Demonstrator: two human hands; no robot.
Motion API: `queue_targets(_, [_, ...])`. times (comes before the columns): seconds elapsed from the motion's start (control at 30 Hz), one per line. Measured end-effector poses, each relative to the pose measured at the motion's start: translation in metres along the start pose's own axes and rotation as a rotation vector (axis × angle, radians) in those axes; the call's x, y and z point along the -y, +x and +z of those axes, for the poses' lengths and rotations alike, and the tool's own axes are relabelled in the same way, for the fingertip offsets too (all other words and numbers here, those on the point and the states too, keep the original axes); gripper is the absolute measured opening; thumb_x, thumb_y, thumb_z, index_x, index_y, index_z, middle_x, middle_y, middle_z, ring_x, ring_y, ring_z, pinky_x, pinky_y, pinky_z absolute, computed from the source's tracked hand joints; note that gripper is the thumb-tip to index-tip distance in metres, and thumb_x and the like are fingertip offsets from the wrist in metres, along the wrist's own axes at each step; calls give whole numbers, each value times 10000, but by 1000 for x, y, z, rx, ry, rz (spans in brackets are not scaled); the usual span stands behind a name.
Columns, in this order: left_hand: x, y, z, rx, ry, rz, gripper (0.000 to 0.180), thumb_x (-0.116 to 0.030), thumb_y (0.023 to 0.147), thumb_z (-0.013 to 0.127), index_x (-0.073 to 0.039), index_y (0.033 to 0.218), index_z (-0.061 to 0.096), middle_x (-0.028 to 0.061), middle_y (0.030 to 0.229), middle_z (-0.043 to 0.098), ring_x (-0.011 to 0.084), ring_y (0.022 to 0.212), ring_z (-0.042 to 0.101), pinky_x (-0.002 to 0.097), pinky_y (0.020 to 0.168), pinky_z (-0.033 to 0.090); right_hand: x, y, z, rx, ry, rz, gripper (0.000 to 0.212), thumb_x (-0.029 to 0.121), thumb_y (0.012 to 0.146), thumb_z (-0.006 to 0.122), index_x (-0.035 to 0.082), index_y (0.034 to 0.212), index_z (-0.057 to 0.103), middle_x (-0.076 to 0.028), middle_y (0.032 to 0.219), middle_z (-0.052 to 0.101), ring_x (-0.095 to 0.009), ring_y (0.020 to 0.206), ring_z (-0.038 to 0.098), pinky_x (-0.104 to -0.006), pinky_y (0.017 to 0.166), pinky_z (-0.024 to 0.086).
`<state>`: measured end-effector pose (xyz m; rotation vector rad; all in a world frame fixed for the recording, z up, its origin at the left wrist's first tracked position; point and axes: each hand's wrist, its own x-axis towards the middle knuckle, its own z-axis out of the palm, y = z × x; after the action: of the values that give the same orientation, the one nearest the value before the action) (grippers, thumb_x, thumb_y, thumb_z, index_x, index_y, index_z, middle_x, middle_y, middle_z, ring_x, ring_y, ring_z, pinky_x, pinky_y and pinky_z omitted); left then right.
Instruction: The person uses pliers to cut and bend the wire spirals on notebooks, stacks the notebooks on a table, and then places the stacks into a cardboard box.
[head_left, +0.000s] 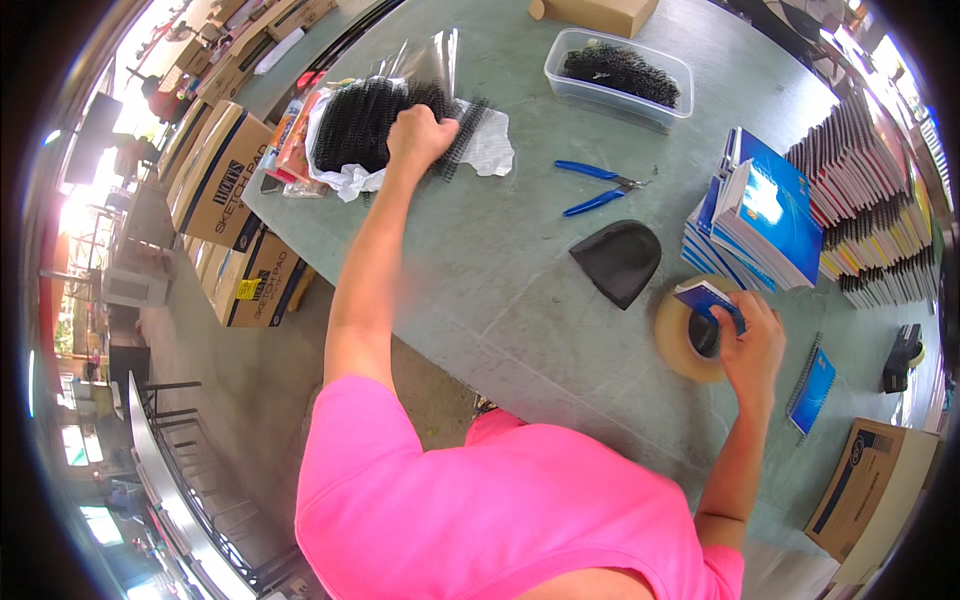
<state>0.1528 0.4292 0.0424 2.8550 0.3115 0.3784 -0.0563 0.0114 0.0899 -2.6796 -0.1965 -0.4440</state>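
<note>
My left hand (pixel 422 140) reaches to the far left of the table, its fingers closed at a heap of black binding coils (pixel 352 125). The coils lie on crumpled white wrapping (pixel 490 145); the fingertips are partly hidden among them. My right hand (pixel 752 345) pinches a small blue notebook (pixel 712 303), held tilted above a big roll of tape (pixel 672 340). Just left of the roll lies a black rounded pad (pixel 620 262). Blue-handled pliers (pixel 592 187) rest with handles spread beyond it. A spiral-bound blue notebook (pixel 813 392) lies right of my right hand.
A stack of blue booklets (pixel 765 210) stands on the right, beside tall piles of bound notebooks (pixel 850 170). A clear plastic tub (pixel 620 80) of black coils sits at the back. Cardboard boxes (pixel 222 175) flank the table's left edge; another carton (pixel 865 490) is at lower right.
</note>
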Motion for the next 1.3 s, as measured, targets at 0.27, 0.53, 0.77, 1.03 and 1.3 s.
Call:
queue_targets(0.27, [-42, -55, 5, -277, -282, 224, 188, -154, 802, 620, 21, 849, 568, 172, 806, 623, 326, 697, 624, 394, 674, 516, 2, 3, -3, -15, 74, -1, 135, 136, 769, 656, 82, 891, 636, -74, 798, 620, -290, 694, 575, -374, 645, 426])
queue_targets(0.53, [-129, -95, -52, 261, -1761, 171, 199, -46, 865, 598, 24, 1051, 582, 81, 870, 636, 140, 730, 597, 238, 699, 492, -8, 16, 10, -51, 16, 6, 156, 141, 778, 639, 112, 931, 654, -70, 821, 641, -288, 731, 608, -377, 673, 465])
queue_targets(0.77, [-162, -144, -8, 828, -1549, 289, 223, -76, 890, 569, 28, 1087, 580, 128, 935, 624, 155, 751, 580, 268, 713, 485, -6, 19, 5, -39, 84, 15, 154, 119, 773, 625, 118, 926, 648, -66, 834, 655, -276, 752, 621, -378, 691, 468])
queue_targets(1.03, [-172, -151, -12, 1016, -1474, 333, 185, -57, 850, 610, 2, 1025, 604, 101, 926, 623, 188, 823, 573, 304, 751, 466, -3, 21, -2, -5, 115, 46, 172, 191, 790, 640, 123, 947, 651, -67, 835, 664, -274, 756, 627, -372, 682, 469])
queue_targets(1.3, [-157, -194, -15, 268, -444, 1123, 299, -111, 737, 682, -93, 1030, 622, 106, 952, 602, 298, 870, 564, 386, 762, 455, -10, 20, 9, -75, 172, 28, 140, 217, 814, 621, 138, 921, 667, -54, 813, 672, -251, 738, 637, -354, 651, 480])
